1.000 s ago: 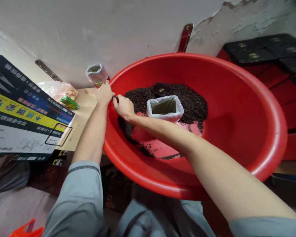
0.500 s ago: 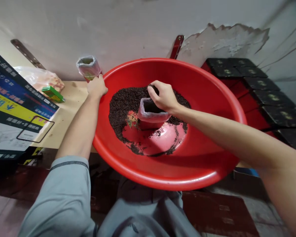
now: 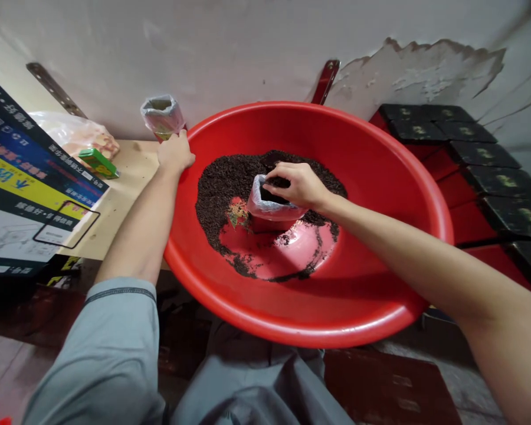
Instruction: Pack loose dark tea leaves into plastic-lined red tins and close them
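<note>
A big red basin point(image 3: 380, 195) holds a heap of dark loose tea leaves point(image 3: 223, 183). In the middle of the heap stands a red box lined with a clear plastic bag point(image 3: 259, 206). My right hand point(image 3: 298, 184) hovers over the bag's mouth, fingers pinched on a clump of the dark leaves. My left hand point(image 3: 174, 152) grips the basin's left rim, fingers curled over it. Just behind that hand a second bag-lined box point(image 3: 161, 115) stands on the wooden table.
A wooden table point(image 3: 124, 183) on the left carries a green small box point(image 3: 98, 163), a plastic bag point(image 3: 73, 137) and a large printed carton point(image 3: 26, 177). Black-topped red boxes point(image 3: 469, 153) are stacked at the right. A peeling wall runs behind.
My right hand went from beside my left hand at the rim to the tea heap, then lowered over the lined box. My left hand stays on the rim.
</note>
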A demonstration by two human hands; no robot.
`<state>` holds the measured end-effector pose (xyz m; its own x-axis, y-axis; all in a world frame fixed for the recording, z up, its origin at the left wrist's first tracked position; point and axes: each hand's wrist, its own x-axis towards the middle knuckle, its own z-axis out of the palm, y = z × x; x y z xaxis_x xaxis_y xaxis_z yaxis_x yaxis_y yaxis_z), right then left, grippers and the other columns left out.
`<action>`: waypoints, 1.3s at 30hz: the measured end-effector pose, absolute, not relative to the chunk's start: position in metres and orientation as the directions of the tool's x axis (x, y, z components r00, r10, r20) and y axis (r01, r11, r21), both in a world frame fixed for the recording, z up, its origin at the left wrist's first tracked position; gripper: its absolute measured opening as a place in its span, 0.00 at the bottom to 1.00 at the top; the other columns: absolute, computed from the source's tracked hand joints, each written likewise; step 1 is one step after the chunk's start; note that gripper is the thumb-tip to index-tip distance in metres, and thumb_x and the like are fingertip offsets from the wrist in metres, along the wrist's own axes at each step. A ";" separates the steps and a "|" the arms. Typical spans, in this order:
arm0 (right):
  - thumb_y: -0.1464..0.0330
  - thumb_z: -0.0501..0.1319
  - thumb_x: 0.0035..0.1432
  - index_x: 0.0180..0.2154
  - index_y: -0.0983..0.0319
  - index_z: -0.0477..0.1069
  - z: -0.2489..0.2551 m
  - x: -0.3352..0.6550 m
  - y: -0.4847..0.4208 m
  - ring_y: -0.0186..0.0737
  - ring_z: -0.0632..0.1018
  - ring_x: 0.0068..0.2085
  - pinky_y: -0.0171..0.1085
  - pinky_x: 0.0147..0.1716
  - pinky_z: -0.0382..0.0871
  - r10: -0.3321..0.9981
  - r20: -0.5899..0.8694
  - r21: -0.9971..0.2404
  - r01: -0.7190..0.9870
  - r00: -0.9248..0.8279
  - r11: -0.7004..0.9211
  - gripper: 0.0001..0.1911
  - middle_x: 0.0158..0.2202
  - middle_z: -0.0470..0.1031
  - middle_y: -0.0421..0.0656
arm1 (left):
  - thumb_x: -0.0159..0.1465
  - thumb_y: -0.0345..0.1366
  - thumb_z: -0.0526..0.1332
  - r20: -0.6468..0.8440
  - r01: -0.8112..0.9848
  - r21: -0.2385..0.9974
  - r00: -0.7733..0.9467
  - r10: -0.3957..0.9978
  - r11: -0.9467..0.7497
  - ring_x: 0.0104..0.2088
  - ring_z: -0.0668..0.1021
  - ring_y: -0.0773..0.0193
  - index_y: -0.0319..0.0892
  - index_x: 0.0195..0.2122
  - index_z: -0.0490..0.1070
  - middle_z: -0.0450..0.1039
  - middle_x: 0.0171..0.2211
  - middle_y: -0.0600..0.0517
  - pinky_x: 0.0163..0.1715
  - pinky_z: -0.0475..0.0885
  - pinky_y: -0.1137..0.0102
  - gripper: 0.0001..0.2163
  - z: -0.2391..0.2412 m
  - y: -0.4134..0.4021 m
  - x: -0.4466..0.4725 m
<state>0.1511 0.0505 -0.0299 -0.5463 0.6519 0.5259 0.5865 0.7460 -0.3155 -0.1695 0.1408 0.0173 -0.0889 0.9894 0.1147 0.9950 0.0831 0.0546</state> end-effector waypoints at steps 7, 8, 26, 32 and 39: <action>0.55 0.63 0.68 0.39 0.60 0.85 -0.036 0.150 0.047 0.44 0.77 0.38 0.41 0.38 0.65 0.634 0.488 -0.107 0.680 -0.600 0.726 0.18 0.35 0.81 0.47 | 0.63 0.45 0.67 0.090 0.992 0.110 -0.078 0.993 0.068 0.67 0.71 0.33 0.48 0.73 0.59 0.68 0.67 0.39 0.66 0.67 0.39 0.37 0.017 0.142 -0.173; 0.56 0.62 0.69 0.41 0.60 0.85 -0.035 0.150 0.046 0.44 0.77 0.39 0.41 0.39 0.66 0.624 0.501 -0.083 0.684 -0.600 0.724 0.17 0.36 0.82 0.47 | 0.63 0.47 0.68 0.088 0.991 0.112 -0.079 0.993 0.069 0.67 0.71 0.33 0.49 0.73 0.58 0.69 0.67 0.40 0.66 0.66 0.38 0.38 0.017 0.142 -0.173; 0.54 0.57 0.73 0.52 0.60 0.80 -0.011 0.134 0.003 0.65 0.76 0.59 0.63 0.57 0.69 0.697 0.575 -0.138 0.789 -0.428 0.598 0.21 0.57 0.81 0.54 | 0.70 0.39 0.58 0.044 0.989 0.069 -0.136 0.990 0.132 0.61 0.72 0.54 0.39 0.72 0.55 0.68 0.68 0.45 0.64 0.66 0.51 0.30 0.025 0.126 -0.158; 0.57 0.56 0.73 0.74 0.63 0.55 -0.059 0.082 -0.046 0.52 0.51 0.79 0.60 0.75 0.54 0.521 0.451 -0.301 0.426 -0.725 0.853 0.35 0.78 0.51 0.57 | 0.72 0.35 0.57 0.050 0.990 0.068 -0.129 0.990 0.125 0.62 0.73 0.50 0.36 0.70 0.57 0.68 0.68 0.42 0.64 0.67 0.49 0.27 0.025 0.127 -0.155; 0.52 0.57 0.71 0.76 0.78 0.43 -0.168 0.010 -0.031 0.62 0.38 0.79 0.64 0.75 0.46 0.671 0.138 -0.428 0.567 -0.728 0.704 0.49 0.79 0.34 0.68 | 0.71 0.37 0.59 0.055 0.991 0.076 -0.114 0.992 0.110 0.63 0.72 0.52 0.40 0.73 0.55 0.68 0.68 0.45 0.64 0.67 0.51 0.30 0.024 0.129 -0.160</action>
